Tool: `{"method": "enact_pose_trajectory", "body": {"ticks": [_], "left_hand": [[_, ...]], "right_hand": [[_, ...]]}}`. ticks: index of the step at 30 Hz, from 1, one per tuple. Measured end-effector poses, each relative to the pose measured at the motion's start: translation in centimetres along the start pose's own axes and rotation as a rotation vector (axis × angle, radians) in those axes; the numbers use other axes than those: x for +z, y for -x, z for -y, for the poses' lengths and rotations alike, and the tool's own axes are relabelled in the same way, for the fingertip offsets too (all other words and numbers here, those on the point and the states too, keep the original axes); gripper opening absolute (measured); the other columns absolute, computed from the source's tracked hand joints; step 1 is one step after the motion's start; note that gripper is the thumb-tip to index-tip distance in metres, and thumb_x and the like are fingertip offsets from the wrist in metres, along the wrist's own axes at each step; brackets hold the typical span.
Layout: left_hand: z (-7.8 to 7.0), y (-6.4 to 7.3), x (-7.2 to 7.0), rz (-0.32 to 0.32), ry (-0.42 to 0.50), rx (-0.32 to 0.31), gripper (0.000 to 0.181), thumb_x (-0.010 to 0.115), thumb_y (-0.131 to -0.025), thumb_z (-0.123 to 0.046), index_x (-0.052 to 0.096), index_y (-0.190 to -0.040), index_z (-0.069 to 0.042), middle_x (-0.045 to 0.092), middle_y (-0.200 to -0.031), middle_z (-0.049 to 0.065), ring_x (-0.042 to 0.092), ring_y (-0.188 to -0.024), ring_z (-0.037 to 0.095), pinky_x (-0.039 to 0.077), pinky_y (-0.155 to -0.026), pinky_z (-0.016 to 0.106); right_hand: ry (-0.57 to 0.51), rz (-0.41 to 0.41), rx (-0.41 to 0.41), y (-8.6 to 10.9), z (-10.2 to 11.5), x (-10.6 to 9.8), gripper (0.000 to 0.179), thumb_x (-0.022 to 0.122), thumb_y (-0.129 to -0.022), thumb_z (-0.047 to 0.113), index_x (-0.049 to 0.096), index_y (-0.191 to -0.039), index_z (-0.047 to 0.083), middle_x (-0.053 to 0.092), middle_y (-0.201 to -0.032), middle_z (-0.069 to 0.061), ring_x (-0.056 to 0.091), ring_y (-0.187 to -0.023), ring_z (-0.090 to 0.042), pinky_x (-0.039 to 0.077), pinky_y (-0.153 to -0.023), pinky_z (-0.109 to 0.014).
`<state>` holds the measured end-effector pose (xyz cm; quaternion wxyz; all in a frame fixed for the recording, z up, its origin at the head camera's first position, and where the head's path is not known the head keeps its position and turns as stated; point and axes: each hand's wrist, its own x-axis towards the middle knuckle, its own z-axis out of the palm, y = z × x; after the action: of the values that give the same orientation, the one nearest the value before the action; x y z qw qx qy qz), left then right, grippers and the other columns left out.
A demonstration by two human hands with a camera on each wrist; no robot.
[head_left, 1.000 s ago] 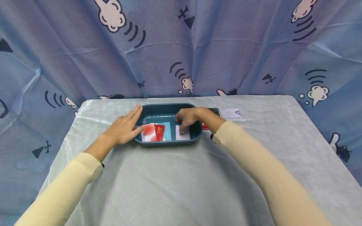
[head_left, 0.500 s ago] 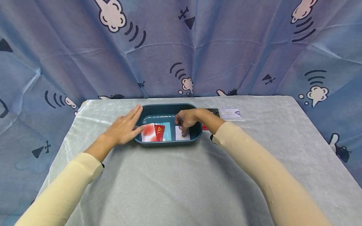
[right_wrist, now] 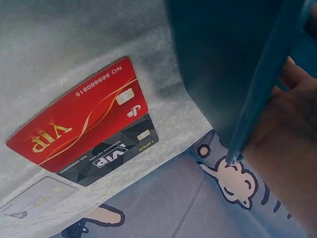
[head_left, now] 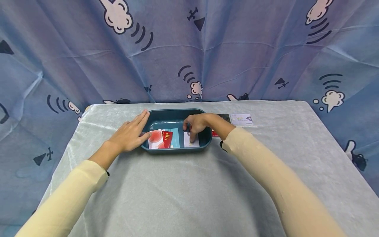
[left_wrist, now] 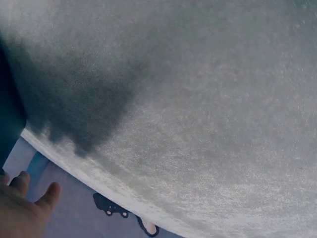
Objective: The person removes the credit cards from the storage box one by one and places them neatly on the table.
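Observation:
A dark teal oblong box [head_left: 171,150] stands near the back of the table. My left hand [head_left: 127,135] rests on its left end with fingers extended, the thumb reaching over the rim to a white card with red circles [head_left: 155,139]. That card overlaps a red VIP card [head_left: 167,140], which lies over a light blue card [head_left: 175,138]. From the right my right hand [head_left: 196,123] reaches over the rim, and its thumb touches a white card [head_left: 187,142] flat on the box floor. In the right wrist view the box wall partly hides the right fingers.
Just right of the box lie a red VIP card [right_wrist: 81,116], a black card [right_wrist: 111,153] and a white VIP card [head_left: 241,119]. Light grey cloth covers the table [head_left: 165,191], and a blue patterned curtain [head_left: 237,59] hangs right behind it.
My right thumb has shifted slightly to the right on the white card since the first frame. My left hand and the cards have stayed in place.

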<state>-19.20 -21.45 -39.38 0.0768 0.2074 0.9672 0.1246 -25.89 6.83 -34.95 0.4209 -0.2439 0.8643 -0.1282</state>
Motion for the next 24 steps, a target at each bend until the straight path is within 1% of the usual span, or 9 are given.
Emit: {"method": "enact_pose_trajectory", "body": {"ticks": [7, 12, 17, 20, 24], "left_hand": [[-0.05, -0.05, -0.02, 0.001, -0.002, 0.008, 0.081, 0.045, -0.101, -0.047, 0.008, -0.16, -0.007, 0.003, -0.167, 0.008, 0.014, -0.151, 0.033, 0.021, -0.112, 0.067], [0.08, -0.12, 0.11, -0.023, -0.022, 0.041, 0.08, 0.045, -0.101, -0.045, 0.01, -0.16, -0.003, 0.007, -0.167, 0.013, 0.016, -0.151, 0.035, 0.025, -0.111, 0.066], [0.07, -0.11, 0.08, -0.03, -0.015, 0.036, 0.08, 0.047, -0.101, -0.044, 0.01, -0.16, -0.004, 0.007, -0.167, 0.012, 0.016, -0.151, 0.032, 0.025, -0.111, 0.065], [0.09, -0.08, 0.08, -0.03, -0.013, 0.032, 0.08, 0.047, -0.101, -0.044, 0.01, -0.16, -0.004, 0.007, -0.167, 0.012, 0.016, -0.151, 0.032, 0.025, -0.111, 0.065], [0.16, -0.06, 0.15, -0.022, -0.018, 0.032, 0.08, 0.046, -0.101, -0.045, 0.009, -0.16, -0.005, 0.007, -0.167, 0.012, 0.015, -0.151, 0.032, 0.024, -0.111, 0.065]], "right_hand": [[-0.02, 0.002, -0.012, 0.16, -0.06, -0.13, 0.05, 0.077, -0.085, 0.011, 0.054, -0.129, 0.005, 0.057, -0.108, -0.009, 0.053, -0.099, -0.022, 0.043, -0.095, -0.037], [0.006, -0.031, 0.005, 0.18, -0.01, -0.04, 0.048, 0.077, -0.086, 0.014, 0.055, -0.127, 0.006, 0.056, -0.107, -0.008, 0.052, -0.096, -0.021, 0.042, -0.087, -0.033], [0.045, -0.068, 0.01, 0.06, 0.05, 0.15, 0.041, 0.08, -0.084, 0.017, 0.059, -0.117, 0.004, 0.056, -0.102, -0.005, 0.052, -0.092, -0.019, 0.041, -0.078, -0.029], [0.057, -0.067, -0.003, 0.0, 0.02, 0.24, 0.038, 0.081, -0.083, 0.015, 0.062, -0.112, 0.002, 0.057, -0.097, -0.004, 0.051, -0.087, -0.016, 0.041, -0.074, -0.027], [0.06, -0.052, -0.004, 0.0, 0.04, 0.34, 0.038, 0.082, -0.081, 0.015, 0.062, -0.111, 0.002, 0.056, -0.097, -0.003, 0.05, -0.088, -0.016, 0.041, -0.075, -0.027]]}}
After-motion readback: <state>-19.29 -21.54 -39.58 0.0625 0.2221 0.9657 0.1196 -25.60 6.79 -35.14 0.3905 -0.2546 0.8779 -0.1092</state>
